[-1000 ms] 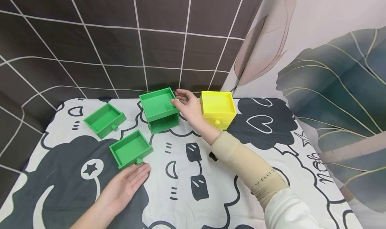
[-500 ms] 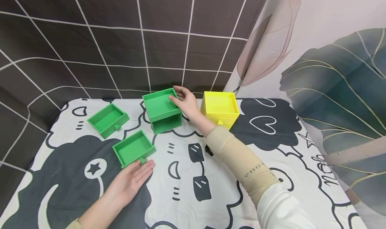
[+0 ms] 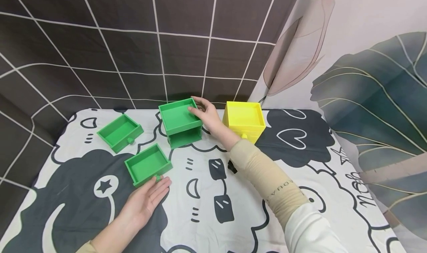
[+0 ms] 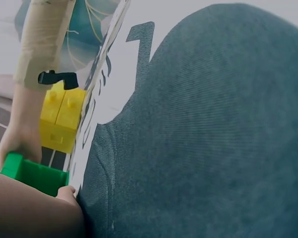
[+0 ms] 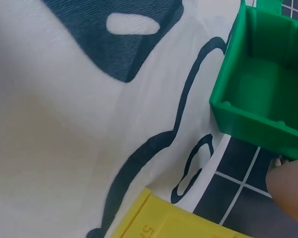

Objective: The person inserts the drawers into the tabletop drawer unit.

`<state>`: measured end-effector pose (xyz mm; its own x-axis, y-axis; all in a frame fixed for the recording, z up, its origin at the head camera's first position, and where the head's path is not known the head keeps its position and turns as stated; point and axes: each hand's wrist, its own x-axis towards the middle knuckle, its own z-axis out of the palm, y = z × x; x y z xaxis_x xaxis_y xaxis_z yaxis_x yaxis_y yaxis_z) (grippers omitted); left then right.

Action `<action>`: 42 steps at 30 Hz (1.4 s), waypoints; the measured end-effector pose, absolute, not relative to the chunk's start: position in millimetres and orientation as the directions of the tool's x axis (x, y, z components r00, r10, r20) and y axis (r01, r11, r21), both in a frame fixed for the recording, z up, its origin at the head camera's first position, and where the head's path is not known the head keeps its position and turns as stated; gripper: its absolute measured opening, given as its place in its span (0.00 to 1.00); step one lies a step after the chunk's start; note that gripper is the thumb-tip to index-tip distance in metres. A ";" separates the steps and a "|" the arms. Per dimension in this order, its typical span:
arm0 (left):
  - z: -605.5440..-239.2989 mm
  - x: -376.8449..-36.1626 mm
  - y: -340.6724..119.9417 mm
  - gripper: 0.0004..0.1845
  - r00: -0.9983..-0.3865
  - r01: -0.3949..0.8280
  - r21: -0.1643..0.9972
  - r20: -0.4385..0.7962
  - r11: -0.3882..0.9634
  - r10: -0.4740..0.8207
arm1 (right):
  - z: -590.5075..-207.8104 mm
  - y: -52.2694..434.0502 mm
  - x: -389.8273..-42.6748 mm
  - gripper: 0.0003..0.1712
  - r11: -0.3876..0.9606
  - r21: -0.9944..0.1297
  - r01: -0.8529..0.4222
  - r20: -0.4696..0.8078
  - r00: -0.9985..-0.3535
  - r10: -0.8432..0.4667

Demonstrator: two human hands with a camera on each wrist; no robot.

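A table draped in a black-and-white cartoon-print cloth (image 3: 207, 208) carried a green drawer case (image 3: 181, 123) beside a yellow drawer box (image 3: 244, 120) near the back. Two loose green drawers (image 3: 120, 132) (image 3: 148, 164) lay left of the case. A left hand (image 3: 145, 203) rested flat on the cloth.

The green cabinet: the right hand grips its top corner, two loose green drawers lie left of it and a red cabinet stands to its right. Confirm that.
One thing is wrong: the cabinet to the right is yellow, not red, as the head view shows. The rest holds: the right hand grips the top corner of the green cabinet, and two loose green drawers lie left of it.
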<state>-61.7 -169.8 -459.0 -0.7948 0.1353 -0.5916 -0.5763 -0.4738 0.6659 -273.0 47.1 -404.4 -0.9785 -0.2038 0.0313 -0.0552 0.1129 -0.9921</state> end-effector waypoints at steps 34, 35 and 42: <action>-452.4 -65.4 -177.3 0.09 -0.759 -0.594 0.580 -0.633 -0.557 0.151 | -427.1 49.2 -257.0 0.28 -0.062 -0.985 -0.164 0.168 -0.984 -0.058; -451.9 -65.4 -177.2 0.10 -0.760 -0.597 0.583 -0.631 -0.550 0.156 | -427.2 48.8 -256.7 0.28 -0.063 -0.984 -0.164 0.167 -0.985 -0.051; -446.6 -64.0 -172.1 0.08 -0.757 -0.611 0.592 -0.632 -0.525 0.168 | -427.8 46.0 -254.4 0.27 -0.082 -0.983 -0.166 0.167 -0.986 -0.012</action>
<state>-64.0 -172.1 -446.6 -0.7566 0.1682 -0.6318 -0.6113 -0.5249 0.5922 -254.4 46.0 -427.8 -0.9858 -0.0119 0.1673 -0.1658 -0.0823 -0.9827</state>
